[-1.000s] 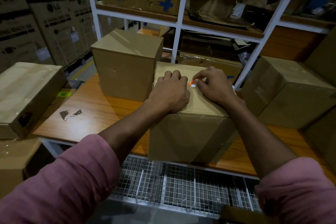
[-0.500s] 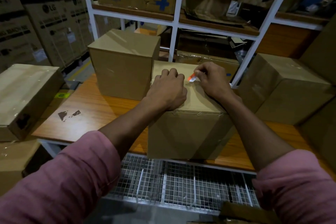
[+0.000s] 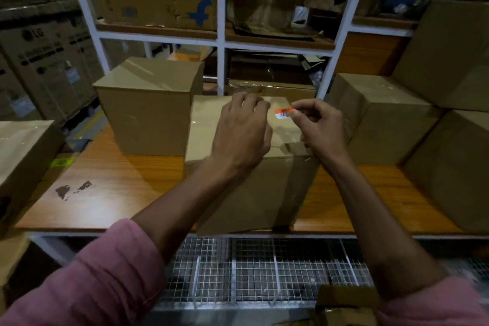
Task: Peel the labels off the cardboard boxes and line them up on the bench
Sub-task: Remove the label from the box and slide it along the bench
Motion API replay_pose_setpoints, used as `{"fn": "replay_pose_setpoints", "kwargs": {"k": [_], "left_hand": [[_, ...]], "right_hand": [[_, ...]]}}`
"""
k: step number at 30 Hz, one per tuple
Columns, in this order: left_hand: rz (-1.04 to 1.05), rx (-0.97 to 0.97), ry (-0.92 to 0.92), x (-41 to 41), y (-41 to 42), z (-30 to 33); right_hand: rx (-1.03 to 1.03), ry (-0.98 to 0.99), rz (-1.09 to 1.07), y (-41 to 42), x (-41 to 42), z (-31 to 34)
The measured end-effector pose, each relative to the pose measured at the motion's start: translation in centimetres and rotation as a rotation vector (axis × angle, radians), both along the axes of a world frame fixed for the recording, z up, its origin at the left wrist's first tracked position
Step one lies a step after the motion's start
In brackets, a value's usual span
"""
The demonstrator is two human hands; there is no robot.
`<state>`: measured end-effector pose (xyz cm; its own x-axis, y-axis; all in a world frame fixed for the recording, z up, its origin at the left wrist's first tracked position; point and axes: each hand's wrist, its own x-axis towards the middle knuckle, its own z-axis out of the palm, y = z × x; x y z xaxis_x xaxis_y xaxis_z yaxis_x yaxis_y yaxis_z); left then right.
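The small orange and white label [image 3: 283, 113] is hanging in the air above the top of the middle box [image 3: 246, 167], pinched at its right end by the right hand [image 3: 318, 124]. It is looking free of the cardboard, so this peel seems done. The left hand [image 3: 242, 135] is resting on the box top, fingers loosely curled, gripping nothing. No labels are showing on the table [image 3: 111, 193] yet, so laying this one down is still ahead. Whether the neighbouring boxes [image 3: 145, 111] are carrying labels is not showing here.

Orange label [image 3: 283, 112] between right-hand fingers [image 3: 304, 108]
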<state>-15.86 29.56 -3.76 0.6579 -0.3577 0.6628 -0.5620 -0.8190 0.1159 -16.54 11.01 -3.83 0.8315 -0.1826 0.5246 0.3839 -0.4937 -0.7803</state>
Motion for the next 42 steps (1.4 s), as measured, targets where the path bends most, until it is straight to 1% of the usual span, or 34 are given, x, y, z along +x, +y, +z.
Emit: {"fn": "replay_pose_setpoints", "kwargs": {"k": [4,8,12,16,20,23,28,30,32,34,36,42], "left_hand": [[-0.168,-0.053,-0.066,-2.5,-5.4,-0.5],[-0.333,-0.051,-0.058,-5.1,-11.8,-3.1],[-0.491,-0.006,0.051,-8.0,-18.6,-7.0],[-0.634,0.097,0.198,-11.8,-24.5,-12.1],[-0.736,0.208,0.320,-16.0,-29.1,-18.1],[-0.802,0.294,0.410,-19.0,-31.7,-22.9],[-0.844,0.500,0.498,-22.0,-34.7,-29.0],[-0.851,0.542,0.524,-22.4,-35.6,-30.7],[-0.853,0.603,0.534,-22.7,-36.3,-32.3],[-0.861,0.646,0.534,-22.9,-36.7,-34.0],[-0.880,0.685,0.542,-23.2,-36.9,-35.5],[-0.932,0.740,0.565,-24.5,-36.9,-38.4]], "right_hand": [[0.120,-0.052,-0.103,-4.2,-4.7,-1.3],[0.217,-0.047,-0.271,-9.4,-9.7,-4.3],[0.281,0.066,-0.442,-14.2,-15.3,-8.4],[0.316,0.173,-0.601,-18.2,-21.1,-13.6],[0.404,0.296,-0.761,-21.0,-27.2,-20.3],[0.413,0.421,-0.866,-22.5,-31.5,-25.8],[0.337,0.638,-0.935,-24.7,-37.1,-34.8],[0.339,0.728,-0.942,-25.5,-38.5,-37.8],[0.354,0.775,-0.949,-26.2,-39.3,-40.3],[0.357,0.810,-0.959,-26.8,-39.8,-42.1],[0.401,0.850,-0.973,-27.0,-40.2,-43.2],[0.473,0.938,-1.007,-26.9,-41.3,-45.9]]}}
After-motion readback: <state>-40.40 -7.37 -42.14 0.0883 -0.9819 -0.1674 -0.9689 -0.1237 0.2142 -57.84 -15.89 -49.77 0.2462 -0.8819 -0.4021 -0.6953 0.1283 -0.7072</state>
